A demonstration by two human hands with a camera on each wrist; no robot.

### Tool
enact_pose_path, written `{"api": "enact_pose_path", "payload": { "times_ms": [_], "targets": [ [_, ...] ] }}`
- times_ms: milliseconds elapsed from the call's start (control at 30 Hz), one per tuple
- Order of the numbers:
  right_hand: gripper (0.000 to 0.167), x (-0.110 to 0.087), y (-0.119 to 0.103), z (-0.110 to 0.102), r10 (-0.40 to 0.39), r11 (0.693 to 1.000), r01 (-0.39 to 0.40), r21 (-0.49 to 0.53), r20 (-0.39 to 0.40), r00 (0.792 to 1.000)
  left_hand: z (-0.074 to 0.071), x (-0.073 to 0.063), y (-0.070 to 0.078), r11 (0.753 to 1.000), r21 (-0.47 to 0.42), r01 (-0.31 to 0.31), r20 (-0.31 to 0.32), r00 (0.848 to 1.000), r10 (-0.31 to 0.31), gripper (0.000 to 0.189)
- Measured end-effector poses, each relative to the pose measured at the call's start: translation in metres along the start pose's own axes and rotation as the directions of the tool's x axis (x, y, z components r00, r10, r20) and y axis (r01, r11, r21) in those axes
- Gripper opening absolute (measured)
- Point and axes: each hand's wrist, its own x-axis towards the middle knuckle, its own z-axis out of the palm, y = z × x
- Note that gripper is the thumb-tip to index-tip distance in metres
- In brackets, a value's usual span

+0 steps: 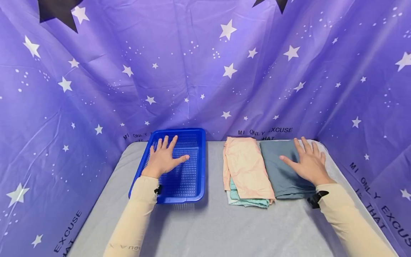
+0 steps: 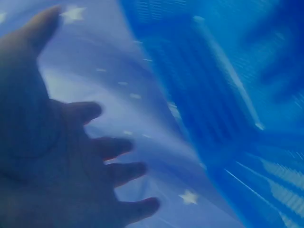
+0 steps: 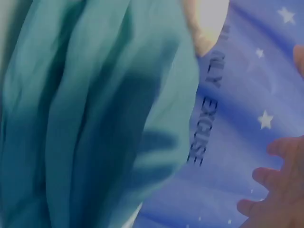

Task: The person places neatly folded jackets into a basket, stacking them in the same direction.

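My left hand (image 1: 162, 159), fingers spread, hovers over a blue plastic basket (image 1: 201, 167) with perforated walls and floor. Nothing lies inside the basket. In the left wrist view that hand (image 2: 61, 142) is dark, with the basket (image 2: 204, 95) beside it. My right hand (image 1: 309, 163) is spread above a folded dark teal cloth (image 1: 278, 167) at the right. The right wrist view shows the cloth's folds (image 3: 104, 104) with a hand's shadow on them, and the right fingers (image 3: 285, 147) at the edge. Neither hand holds anything.
Left of the teal cloth lies a folded peach cloth (image 1: 248, 167), with mint-green cloth (image 1: 253, 202) under its near end. All stand on a grey-covered table (image 1: 224, 232). Purple star-printed curtains (image 1: 186, 64) enclose the back and both sides.
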Motion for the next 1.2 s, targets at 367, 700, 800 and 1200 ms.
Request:
{"api": "enact_pose_path", "payload": {
  "times_ms": [367, 700, 800, 1200],
  "targets": [
    [0.078, -0.005, -0.041, 0.031, -0.066, 0.978, 0.062, 0.197, 0.015, 0.998, 0.008, -0.021, 0.085, 0.95, -0.245, -0.194, -0.147, 0.976, 0.161, 0.063],
    [0.073, -0.006, -0.06, 0.062, 0.027, 0.907, -0.086, 0.413, 0.148, 0.989, 0.072, -0.026, 0.145, 0.679, -0.699, -0.224, -0.298, 0.955, 0.008, 0.029],
    [0.074, -0.007, -0.063, 0.068, 0.058, 0.885, -0.131, 0.446, 0.174, 0.983, 0.091, -0.028, 0.157, 0.635, -0.747, -0.198, -0.277, 0.961, -0.025, 0.028],
    [0.091, -0.005, -0.071, 0.092, 0.121, 0.84, -0.233, 0.49, 0.248, 0.961, 0.162, -0.012, 0.183, 0.726, -0.683, 0.083, -0.126, 0.965, -0.229, 0.07]
  ]
}}
